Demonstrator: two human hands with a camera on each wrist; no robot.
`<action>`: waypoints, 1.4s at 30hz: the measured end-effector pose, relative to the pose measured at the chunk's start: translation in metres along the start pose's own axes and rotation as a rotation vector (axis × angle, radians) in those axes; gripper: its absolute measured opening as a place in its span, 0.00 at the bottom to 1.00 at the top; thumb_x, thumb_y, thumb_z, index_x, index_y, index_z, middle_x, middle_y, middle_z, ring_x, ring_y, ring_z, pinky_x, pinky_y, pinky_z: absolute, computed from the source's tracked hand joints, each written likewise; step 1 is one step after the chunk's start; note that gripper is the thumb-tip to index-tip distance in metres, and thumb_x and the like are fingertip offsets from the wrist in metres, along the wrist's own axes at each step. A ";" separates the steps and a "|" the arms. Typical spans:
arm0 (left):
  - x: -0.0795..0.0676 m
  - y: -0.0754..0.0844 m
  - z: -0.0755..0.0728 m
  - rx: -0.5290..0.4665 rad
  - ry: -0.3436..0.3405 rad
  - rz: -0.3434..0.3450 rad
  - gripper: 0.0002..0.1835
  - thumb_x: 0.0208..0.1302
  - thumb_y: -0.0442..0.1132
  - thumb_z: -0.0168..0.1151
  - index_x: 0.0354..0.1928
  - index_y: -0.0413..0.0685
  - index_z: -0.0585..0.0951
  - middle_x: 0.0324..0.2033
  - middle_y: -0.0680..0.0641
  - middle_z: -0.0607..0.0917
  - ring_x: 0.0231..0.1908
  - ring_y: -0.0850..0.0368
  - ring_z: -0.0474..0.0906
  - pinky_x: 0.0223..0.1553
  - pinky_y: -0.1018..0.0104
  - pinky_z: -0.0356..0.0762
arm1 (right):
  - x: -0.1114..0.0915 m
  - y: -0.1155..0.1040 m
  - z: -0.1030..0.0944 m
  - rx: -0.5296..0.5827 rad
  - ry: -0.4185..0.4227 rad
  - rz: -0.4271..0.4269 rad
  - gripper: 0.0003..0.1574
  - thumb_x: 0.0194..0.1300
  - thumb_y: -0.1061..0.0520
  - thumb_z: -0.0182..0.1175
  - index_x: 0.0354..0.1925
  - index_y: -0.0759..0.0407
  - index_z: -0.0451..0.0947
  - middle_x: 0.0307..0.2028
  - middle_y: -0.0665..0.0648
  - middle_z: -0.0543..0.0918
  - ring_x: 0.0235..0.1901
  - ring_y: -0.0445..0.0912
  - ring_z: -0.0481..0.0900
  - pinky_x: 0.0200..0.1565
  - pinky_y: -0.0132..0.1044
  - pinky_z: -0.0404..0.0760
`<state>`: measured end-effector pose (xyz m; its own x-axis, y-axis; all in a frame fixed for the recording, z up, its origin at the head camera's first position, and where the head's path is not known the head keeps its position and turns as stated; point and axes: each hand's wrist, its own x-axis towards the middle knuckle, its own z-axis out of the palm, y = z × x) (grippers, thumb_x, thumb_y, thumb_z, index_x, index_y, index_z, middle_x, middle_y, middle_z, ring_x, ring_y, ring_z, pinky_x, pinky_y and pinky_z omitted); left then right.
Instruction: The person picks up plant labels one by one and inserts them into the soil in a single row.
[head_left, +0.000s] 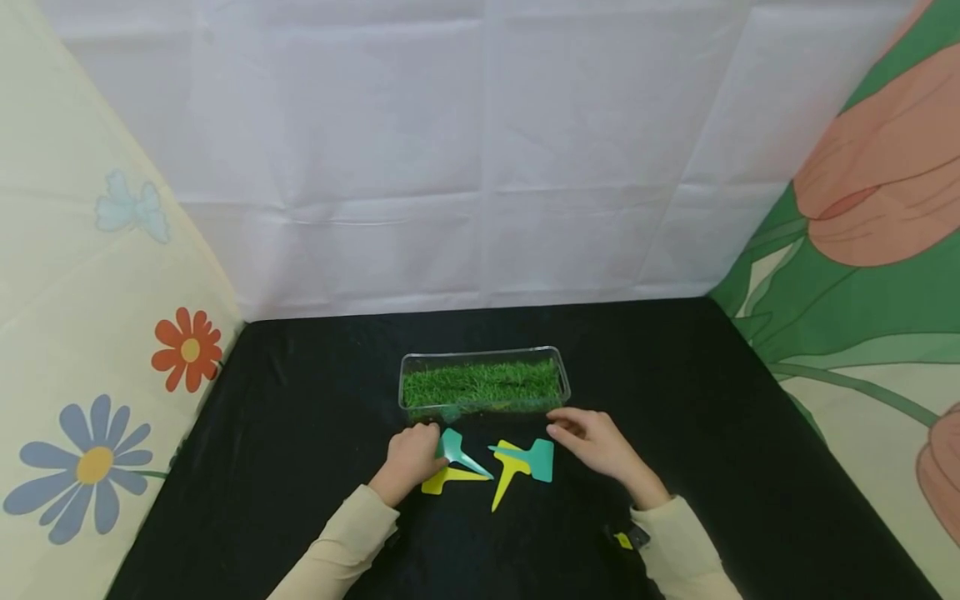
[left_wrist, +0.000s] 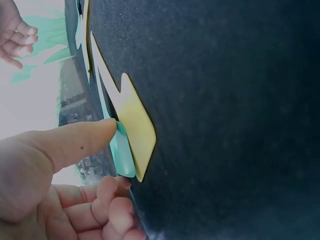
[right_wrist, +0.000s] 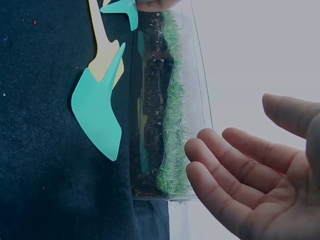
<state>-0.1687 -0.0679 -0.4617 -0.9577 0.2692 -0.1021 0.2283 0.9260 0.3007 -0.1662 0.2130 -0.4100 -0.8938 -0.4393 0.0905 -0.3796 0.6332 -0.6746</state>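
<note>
Two teal and two yellow T-shaped plant labels lie in overlapping pairs on the black cloth. My left hand point(head_left: 411, 458) is at the left pair, with thumb and curled fingers at the broad end of its teal plant label point(left_wrist: 122, 152). Beside that label, partly under it, is a yellow plant label point(left_wrist: 135, 125). My right hand point(right_wrist: 265, 175) holds nothing; its fingers are loosely bent near the right front corner of a clear planter box point(head_left: 480, 353). On the right, a second teal label point(head_left: 542, 461) lies across a second yellow label point(head_left: 501, 483).
Green grass point(head_left: 480, 383) fills the planter box over dark soil point(right_wrist: 152, 90), visible through its clear side. The black cloth point(head_left: 315, 417) covers the table. A white backdrop point(head_left: 390, 167) hangs behind, with flower-printed panels point(head_left: 97, 333) on both sides.
</note>
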 end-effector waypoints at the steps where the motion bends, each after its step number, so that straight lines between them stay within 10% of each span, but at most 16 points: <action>1: 0.000 0.000 0.000 -0.001 -0.003 0.001 0.16 0.50 0.46 0.68 0.32 0.42 0.77 0.19 0.49 0.71 0.18 0.57 0.65 0.17 0.65 0.63 | 0.000 0.000 0.000 -0.002 0.000 0.000 0.20 0.66 0.55 0.53 0.48 0.71 0.75 0.36 0.58 0.82 0.33 0.46 0.80 0.34 0.34 0.77; 22: -0.003 -0.003 -0.002 -0.148 0.015 -0.005 0.13 0.53 0.40 0.66 0.20 0.46 0.71 0.13 0.51 0.65 0.13 0.59 0.62 0.14 0.69 0.58 | 0.002 -0.003 0.004 0.011 -0.020 0.024 0.21 0.66 0.55 0.53 0.49 0.71 0.74 0.37 0.59 0.82 0.32 0.46 0.79 0.34 0.34 0.77; 42: -0.004 -0.022 -0.007 -0.365 -0.002 0.418 0.13 0.59 0.34 0.60 0.20 0.50 0.69 0.15 0.57 0.63 0.16 0.66 0.59 0.20 0.72 0.61 | 0.008 -0.004 0.014 0.059 -0.052 -0.007 0.22 0.66 0.54 0.53 0.49 0.72 0.74 0.36 0.58 0.82 0.32 0.45 0.80 0.34 0.33 0.77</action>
<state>-0.1717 -0.0912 -0.4611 -0.7984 0.5946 0.0951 0.5127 0.5884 0.6252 -0.1690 0.1981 -0.4170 -0.8770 -0.4770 0.0583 -0.3695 0.5918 -0.7164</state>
